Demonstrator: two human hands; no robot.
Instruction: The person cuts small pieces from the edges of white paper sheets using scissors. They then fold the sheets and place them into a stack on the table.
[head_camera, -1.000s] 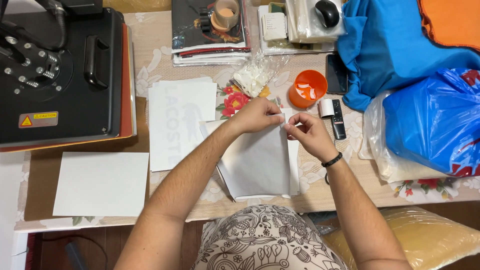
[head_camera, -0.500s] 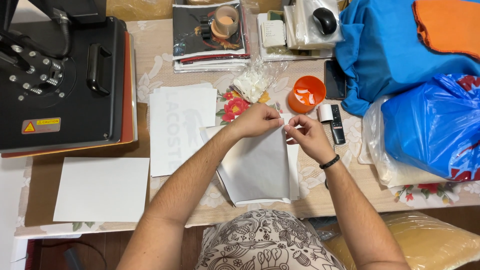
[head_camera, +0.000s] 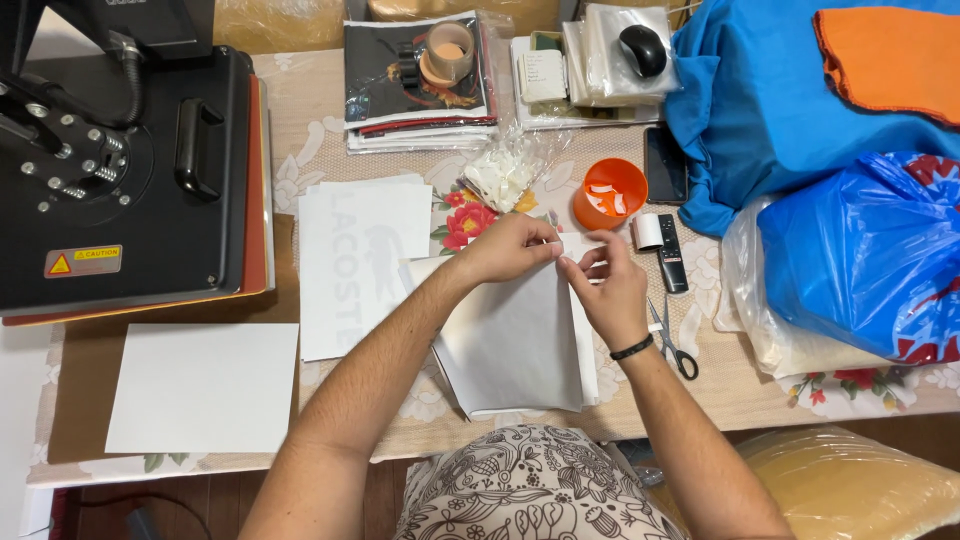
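My left hand (head_camera: 505, 250) and my right hand (head_camera: 605, 285) meet at the far edge of a stack of white sheets (head_camera: 515, 345) lying on the table in front of me. Both pinch the top edge of the uppermost sheet between thumb and fingers, fingertips almost touching. A black band sits on my right wrist. Left of the stack lies another white sheet (head_camera: 360, 265) with a faint pale print. A small orange cup (head_camera: 610, 195) stands just beyond my hands.
A black heat press (head_camera: 120, 170) fills the left side. A blank white sheet (head_camera: 205, 385) lies front left. Scissors (head_camera: 672, 345), a remote (head_camera: 670, 255), a small white roll (head_camera: 648, 230), blue bags (head_camera: 860, 250), books with tape rolls (head_camera: 420, 80) and a mouse (head_camera: 643, 50) crowd the right and back.
My hands stay at the top edge of the white stack; the fingers shift slightly as they work the edge. Nothing else has moved.
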